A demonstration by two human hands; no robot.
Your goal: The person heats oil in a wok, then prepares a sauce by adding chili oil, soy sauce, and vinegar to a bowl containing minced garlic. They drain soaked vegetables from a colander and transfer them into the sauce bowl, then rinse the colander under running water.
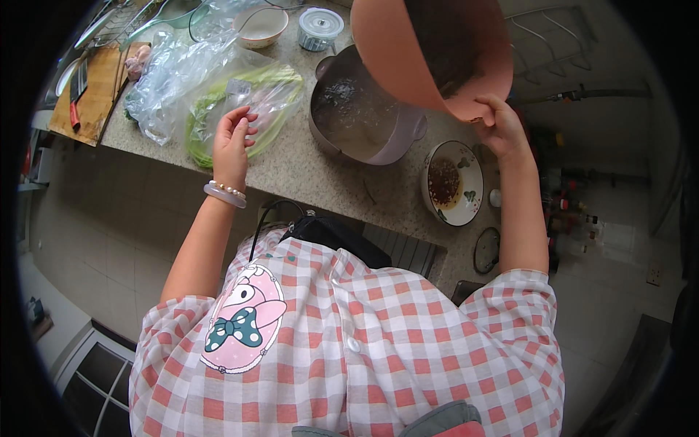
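My right hand (pixel 502 124) grips the rim of a pink plastic basin (pixel 385 54), which is tipped on its side above a grey-purple pot (pixel 401 139). Dark matter shows inside the basin; what it is I cannot tell. Cloudy, bubbling liquid (pixel 355 117) fills part of the pot. My left hand (pixel 236 143), fingers apart and holding nothing, hovers over a clear plastic bag with pale green leafy stalks (pixel 205 117). To the right of the pot stands a patterned white bowl (pixel 471 180) with brown sauce and flakes in it.
A wooden cutting board (pixel 101 90) bears a red-handled knife (pixel 75 106), with raw meat (pixel 137 61) at its edge. Behind the bag are a bowl (pixel 261 27) and a lidded clear container (pixel 320 30). A glass lid (pixel 486 250) lies right, near bottles (pixel 568 205). The stone counter's edge (pixel 262 188) runs before me.
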